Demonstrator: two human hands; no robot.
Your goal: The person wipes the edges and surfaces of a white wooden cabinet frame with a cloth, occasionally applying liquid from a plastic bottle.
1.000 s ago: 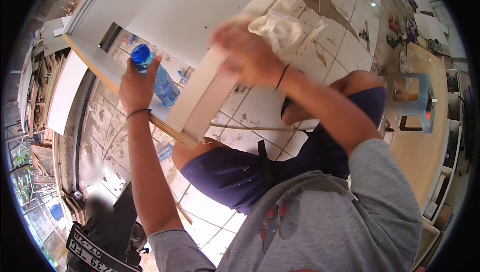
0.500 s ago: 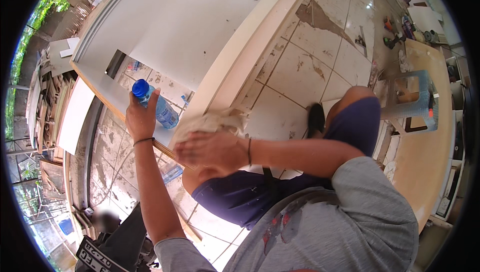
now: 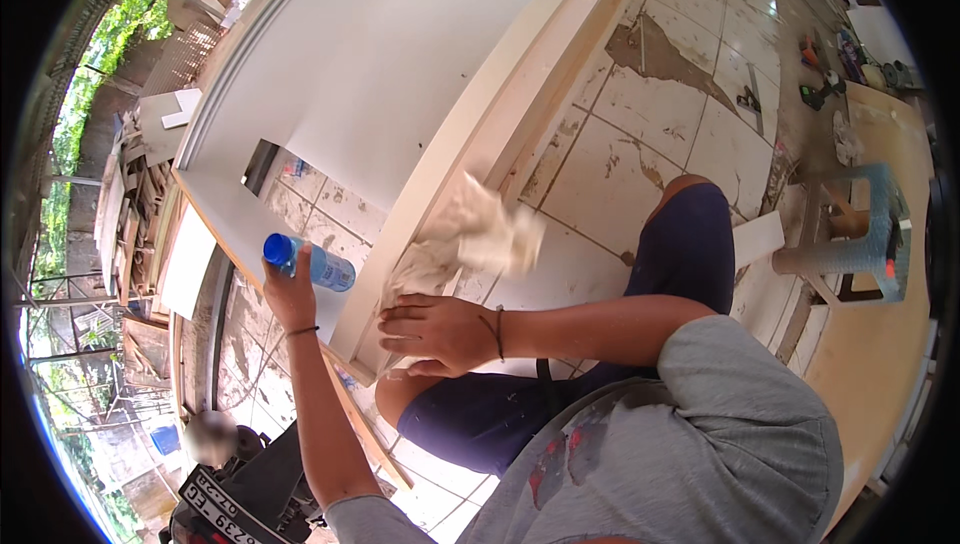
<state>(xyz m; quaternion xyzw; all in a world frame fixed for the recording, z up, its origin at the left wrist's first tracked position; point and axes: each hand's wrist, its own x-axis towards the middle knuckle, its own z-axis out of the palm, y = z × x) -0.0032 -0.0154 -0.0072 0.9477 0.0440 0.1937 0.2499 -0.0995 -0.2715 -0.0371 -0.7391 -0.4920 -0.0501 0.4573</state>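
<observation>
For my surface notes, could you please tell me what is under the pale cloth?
Under the pale cloth a cream rail appears to run, visible above and below it; floor tiles show past the cloth's right side. The stretch directly covered cannot be seen.

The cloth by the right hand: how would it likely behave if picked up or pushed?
The cloth looks floppy, given its loose folds. It is probably light, as it seems thin. Pushed, it would likely bunch rather than roll, being crumpled.

From the right hand (image 3: 437, 334), room lies at eleven o'clock over the white panel (image 3: 330, 104); the water bottle (image 3: 328, 268) blocks ten, the bunched cloth (image 3: 470, 232) twelve to one, the right knee (image 3: 690, 186) two.
</observation>
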